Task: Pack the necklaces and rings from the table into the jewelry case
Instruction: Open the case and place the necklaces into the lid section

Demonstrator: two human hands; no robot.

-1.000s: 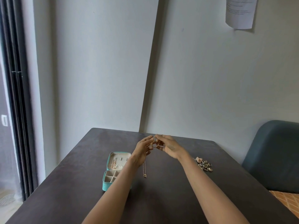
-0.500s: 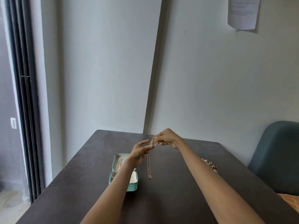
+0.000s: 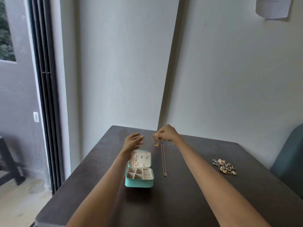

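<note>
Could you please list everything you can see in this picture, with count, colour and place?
Jewelry case: one, teal with cream lining, open on the table, left of centre.
Thin necklace: one, pale chain with a small pendant, hanging from the right hand down beside the case.
Gold chain: one, gold, bunched in the right hand's fingers.
Pile of rings: one heap, gold and bluish, on the table at right; count unclear.
Table: one, dark brown.
Chair: one, blue-grey, right edge.
Paper: one sheet, white, on the wall top right.
Sliding door frame: one, black, at left.
Left hand: open, raised above the case.
Right hand: pinching the gold chain.
</note>
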